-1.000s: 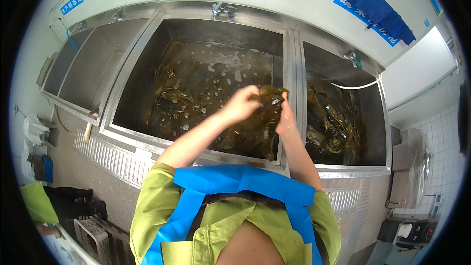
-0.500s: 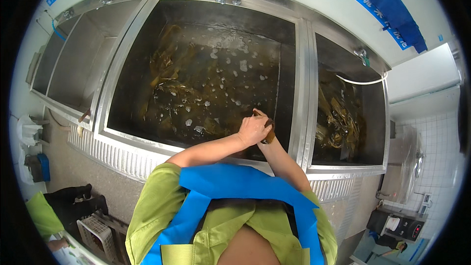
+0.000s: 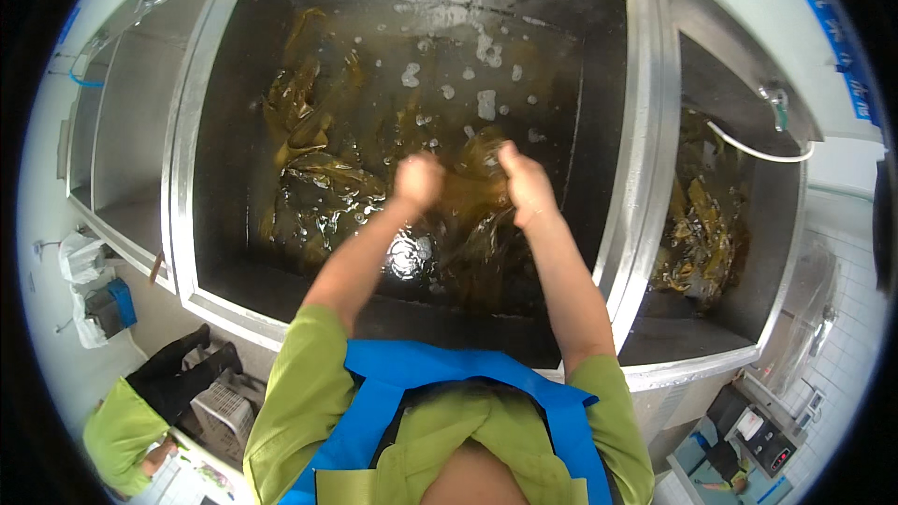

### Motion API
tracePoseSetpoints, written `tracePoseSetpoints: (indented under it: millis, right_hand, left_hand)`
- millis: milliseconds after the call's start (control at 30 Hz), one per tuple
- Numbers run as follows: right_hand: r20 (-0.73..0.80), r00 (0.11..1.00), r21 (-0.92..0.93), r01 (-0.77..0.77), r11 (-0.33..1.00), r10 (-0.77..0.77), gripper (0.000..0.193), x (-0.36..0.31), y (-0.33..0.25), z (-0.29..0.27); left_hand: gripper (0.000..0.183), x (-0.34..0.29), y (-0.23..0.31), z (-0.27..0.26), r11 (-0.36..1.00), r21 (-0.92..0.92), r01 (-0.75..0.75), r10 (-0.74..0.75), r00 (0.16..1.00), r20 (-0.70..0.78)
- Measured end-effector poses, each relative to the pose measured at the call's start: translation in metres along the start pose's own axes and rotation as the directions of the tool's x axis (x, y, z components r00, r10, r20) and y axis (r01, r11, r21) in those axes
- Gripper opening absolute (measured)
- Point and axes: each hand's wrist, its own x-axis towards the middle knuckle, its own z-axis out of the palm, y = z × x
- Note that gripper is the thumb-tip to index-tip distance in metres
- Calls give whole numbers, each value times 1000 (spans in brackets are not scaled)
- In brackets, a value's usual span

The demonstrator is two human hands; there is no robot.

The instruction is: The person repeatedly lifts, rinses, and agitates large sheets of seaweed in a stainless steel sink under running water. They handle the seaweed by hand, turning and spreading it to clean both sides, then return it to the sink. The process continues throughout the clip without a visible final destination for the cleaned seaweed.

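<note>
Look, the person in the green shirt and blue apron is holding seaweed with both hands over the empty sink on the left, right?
Not quite. The head view shows the left hand and right hand holding the seaweed over the middle sink, which is full of water and more seaweed. The empty sink is further left. The green shirt and blue apron are right.

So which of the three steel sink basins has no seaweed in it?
The left basin: bare steel inside. The middle basin and right basin both hold brown kelp.

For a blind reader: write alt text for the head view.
Both fists, left hand and right hand, grip a brown kelp sheet over a water-filled steel sink. More kelp fills the right-hand sink.
</note>
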Motion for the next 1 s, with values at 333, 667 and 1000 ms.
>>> tracePoseSetpoints:
  millis: [333, 667, 1000]
  right_hand:
    - [-145, 902, -826, 116, 552, -406, 63, 167, 157, -82]
    - [-175, 983, -463, -136, 876, 60, 9, 87, 276, -138]
    - [216, 960, 809, -278, 519, 177, 54, 128, 235, -105]
  left_hand:
    - [57, 56, 24, 139, 778, -286, 560, -597, 800, -59]
    - [43, 16, -46, 90, 605, -429, 671, -394, 720, 571]
    - [9, -7, 134, 99, 627, -773, 95, -5, 993, 118]
